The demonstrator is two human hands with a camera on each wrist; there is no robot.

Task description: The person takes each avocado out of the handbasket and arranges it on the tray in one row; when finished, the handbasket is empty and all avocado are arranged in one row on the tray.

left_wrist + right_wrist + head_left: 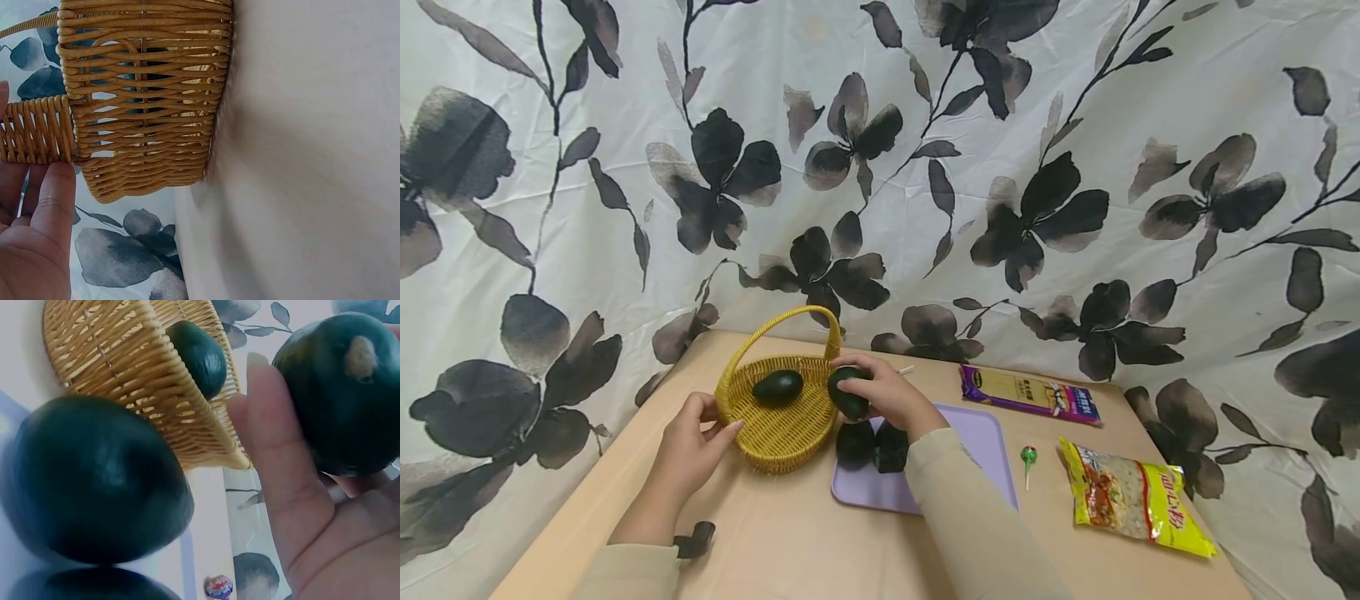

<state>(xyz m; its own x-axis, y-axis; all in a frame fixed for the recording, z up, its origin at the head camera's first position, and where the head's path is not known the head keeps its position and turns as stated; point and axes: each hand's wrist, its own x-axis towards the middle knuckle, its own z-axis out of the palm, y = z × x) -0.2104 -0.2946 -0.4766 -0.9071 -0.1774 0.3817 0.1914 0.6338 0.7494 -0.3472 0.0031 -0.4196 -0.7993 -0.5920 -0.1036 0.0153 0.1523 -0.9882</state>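
Observation:
A yellow woven basket [786, 454] with an arched handle stands on the table. Inside it lies one dark green avocado [778, 387]. My left hand [688, 446] grips the handle's base at the basket's left side; the left wrist view shows fingers and thumb about the woven handle [37, 131]. With my right hand [887, 392] I hold another avocado [347, 394], its pale stem nub showing, at the basket's right rim. Below this hand, an avocado [855, 444] and a dark, blocky-looking thing [891, 447] sit side by side on a lilac tray [985, 425].
Right of the tray lies a green-wrapped lollipop [1028, 456]. A purple and gold packet [1030, 394] lies at the back right, and a yellow food bag [1135, 500] nearer the right edge. Behind the right hand a white stick [906, 369] pokes out. Floral cloth [880, 167] hangs behind the table.

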